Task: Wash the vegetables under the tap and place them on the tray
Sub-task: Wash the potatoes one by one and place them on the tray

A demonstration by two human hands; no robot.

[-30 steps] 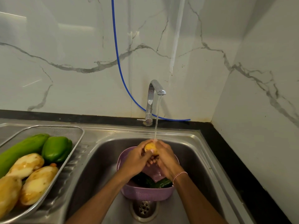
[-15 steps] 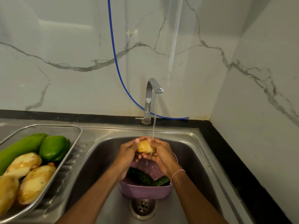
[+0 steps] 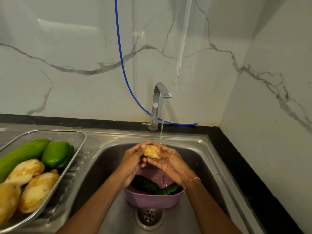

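A small yellow potato [image 3: 150, 152] is held between my left hand [image 3: 133, 162] and my right hand [image 3: 170, 163], both closed around it. Water runs from the chrome tap [image 3: 158, 100] onto its far end. Below my hands a purple colander [image 3: 152, 200] stands in the sink and holds two dark green cucumbers [image 3: 145, 184]. At the left, a steel mesh tray [image 3: 76, 142] carries a long pale green vegetable [image 3: 23, 154], a green bell pepper [image 3: 57, 154] and three peeled potatoes [image 3: 36, 191].
The steel sink basin [image 3: 202, 159] has its drain [image 3: 149, 216] just in front of the colander. A blue hose [image 3: 123, 68] hangs down the marble wall behind the tap. A black counter strip [image 3: 236, 166] borders the sink on the right, against the side wall.
My hands have lifted the potato slightly toward the tap and turned it between the palms. The colander and the tray have stayed in place.
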